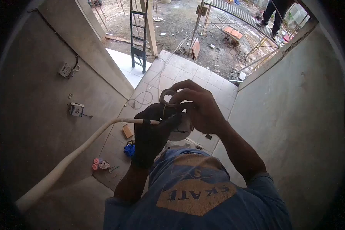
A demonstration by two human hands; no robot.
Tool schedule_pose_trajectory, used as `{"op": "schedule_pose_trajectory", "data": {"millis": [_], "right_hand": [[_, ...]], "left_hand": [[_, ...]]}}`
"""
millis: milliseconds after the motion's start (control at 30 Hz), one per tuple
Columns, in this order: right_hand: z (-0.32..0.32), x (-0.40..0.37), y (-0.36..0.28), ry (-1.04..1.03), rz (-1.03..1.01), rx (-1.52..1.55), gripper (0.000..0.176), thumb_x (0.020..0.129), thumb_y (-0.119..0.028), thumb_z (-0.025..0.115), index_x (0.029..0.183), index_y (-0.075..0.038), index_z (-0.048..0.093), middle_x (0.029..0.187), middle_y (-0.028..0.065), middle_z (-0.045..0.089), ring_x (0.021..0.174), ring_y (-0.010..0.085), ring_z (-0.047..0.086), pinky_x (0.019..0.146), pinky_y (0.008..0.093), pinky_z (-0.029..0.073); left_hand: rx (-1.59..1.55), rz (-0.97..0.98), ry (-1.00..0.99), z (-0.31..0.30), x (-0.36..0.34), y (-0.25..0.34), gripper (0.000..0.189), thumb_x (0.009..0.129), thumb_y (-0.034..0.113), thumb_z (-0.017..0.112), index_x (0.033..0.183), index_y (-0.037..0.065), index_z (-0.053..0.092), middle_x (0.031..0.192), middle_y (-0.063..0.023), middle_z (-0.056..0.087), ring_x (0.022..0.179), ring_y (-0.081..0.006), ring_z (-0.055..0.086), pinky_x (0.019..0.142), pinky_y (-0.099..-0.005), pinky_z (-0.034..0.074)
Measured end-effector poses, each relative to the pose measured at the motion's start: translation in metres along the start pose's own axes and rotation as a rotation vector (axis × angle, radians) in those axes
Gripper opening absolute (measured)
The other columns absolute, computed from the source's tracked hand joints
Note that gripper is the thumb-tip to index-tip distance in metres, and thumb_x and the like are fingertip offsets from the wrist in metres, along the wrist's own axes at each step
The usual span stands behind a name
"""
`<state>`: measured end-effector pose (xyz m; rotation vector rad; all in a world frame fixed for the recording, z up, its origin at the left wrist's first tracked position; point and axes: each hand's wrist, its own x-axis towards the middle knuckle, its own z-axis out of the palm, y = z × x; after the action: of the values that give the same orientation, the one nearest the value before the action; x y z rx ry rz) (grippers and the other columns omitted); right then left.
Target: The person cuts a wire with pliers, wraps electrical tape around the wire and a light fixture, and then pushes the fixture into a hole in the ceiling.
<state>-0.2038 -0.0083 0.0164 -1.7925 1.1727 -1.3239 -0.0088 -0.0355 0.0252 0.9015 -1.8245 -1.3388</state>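
The left hand (153,136), dark as if gloved, has its grip closed around the end of a white pipe (130,121). The pipe runs level out of the fist to the left, then bends and drops away toward the lower left corner of the view, along a grey plastered wall (34,126). The right hand (201,111) is bare and sits just above and to the right of the left one. Its fingers are pinched together on a small ring of tape (168,97), held upright right over the pipe end. A thin strand seems to run from the ring down to the left fist, though it is too fine to be sure. Behind the hands, partly hidden, shows a pale round disc (183,132). Two small electrical boxes (76,109) sit on the wall at left. On the tiled floor (172,73) far below lie a blue bundle (129,150) and some pink bits (99,164). A dark ladder (138,34) stands further off, and another person's legs (274,15) show at the top right.
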Motion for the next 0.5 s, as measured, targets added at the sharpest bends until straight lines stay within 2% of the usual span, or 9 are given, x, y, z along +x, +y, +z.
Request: {"op": "schedule_pose_trajectory", "data": {"millis": [33,100,133,167,233,300,367,433,500], "right_hand": [[-0.005,0.0,0.004,0.001,0.004,0.0,0.027,0.083,0.016,0.057,0.106,0.003,0.065,0.12,0.0206,0.062,0.111,0.0346,0.068,0.095,0.0433,0.061],[-0.013,0.0,0.011,-0.193,-0.026,0.077,0.039,0.083,0.012,0.056,0.119,0.003,0.067,0.119,0.021,0.063,0.114,0.0346,0.067,0.102,0.0449,0.057],[-0.013,-0.001,0.013,-0.211,0.029,0.152,0.047,0.086,0.004,0.061,0.133,0.002,0.064,0.123,0.0216,0.063,0.116,0.0342,0.066,0.106,0.0456,0.054],[-0.011,-0.002,0.017,-0.208,0.029,0.151,0.047,0.086,0.004,0.061,0.133,0.002,0.064,0.123,0.0216,0.063,0.116,0.0342,0.066,0.106,0.0456,0.054],[-0.007,-0.002,0.022,-0.149,0.075,0.454,0.045,0.089,0.001,0.064,0.134,0.001,0.065,0.126,0.022,0.064,0.119,0.0326,0.064,0.105,0.0441,0.055],[-0.009,-0.004,0.017,-0.085,0.133,0.52,0.04,0.09,-0.003,0.067,0.13,0.0,0.068,0.126,0.0216,0.065,0.119,0.0313,0.065,0.104,0.0426,0.056],[-0.007,-0.002,0.009,-0.024,0.192,0.59,0.036,0.091,-0.007,0.07,0.126,0.0,0.07,0.126,0.0212,0.066,0.118,0.0301,0.066,0.103,0.0411,0.056],[-0.001,0.003,-0.003,0.046,0.297,0.199,0.029,0.09,-0.014,0.077,0.115,0.001,0.075,0.123,0.0206,0.068,0.113,0.0279,0.068,0.1,0.0387,0.057],[0.001,0.003,-0.001,0.067,0.285,0.204,0.028,0.089,-0.016,0.079,0.111,0.002,0.076,0.121,0.0198,0.069,0.111,0.0267,0.069,0.099,0.038,0.056]], "left_hand": [[0.055,0.046,0.0,0.001,-0.002,-0.005,0.02,0.092,0.009,0.076,0.112,0.01,0.077,0.096,-0.0102,0.072,0.083,-0.0198,0.074,0.07,-0.0301,0.062],[0.109,0.094,0.001,0.004,-0.005,-0.008,0.021,0.092,0.008,0.075,0.113,0.013,0.077,0.098,-0.0097,0.071,0.084,-0.0203,0.074,0.07,-0.0299,0.061],[0.146,0.125,0.022,0.007,-0.005,-0.008,0.022,0.092,0.007,0.075,0.112,0.015,0.077,0.099,-0.0093,0.071,0.085,-0.0209,0.073,0.07,-0.0298,0.061],[0.182,0.158,0.041,0.009,-0.005,-0.008,0.023,0.092,0.006,0.075,0.112,0.018,0.077,0.101,-0.0089,0.07,0.087,-0.0215,0.073,0.069,-0.0297,0.061],[0.258,0.264,0.048,0.006,-0.002,-0.014,0.02,0.092,0.007,0.076,0.11,0.014,0.077,0.1,-0.0091,0.07,0.086,-0.0208,0.073,0.069,-0.0301,0.06],[0.337,0.366,0.06,0.007,-0.001,-0.014,0.018,0.091,0.009,0.077,0.109,0.011,0.076,0.099,-0.0093,0.071,0.085,-0.02,0.073,0.068,-0.0305,0.06],[-0.004,0.001,0.071,0.01,-0.002,-0.008,0.016,0.091,0.013,0.078,0.104,0.005,0.074,0.095,-0.0099,0.072,0.084,-0.0186,0.073,0.068,-0.0313,0.059],[0.077,0.065,0.106,0.018,0.0,-0.001,0.016,0.091,0.016,0.078,0.1,0.003,0.075,0.089,-0.0099,0.073,0.076,-0.0174,0.073,0.062,-0.0306,0.059],[0.156,0.136,0.135,0.022,0.001,-0.004,0.018,0.091,0.019,0.078,0.097,0.002,0.075,0.084,-0.0099,0.075,0.067,-0.0162,0.072,0.056,-0.0299,0.058]]}}
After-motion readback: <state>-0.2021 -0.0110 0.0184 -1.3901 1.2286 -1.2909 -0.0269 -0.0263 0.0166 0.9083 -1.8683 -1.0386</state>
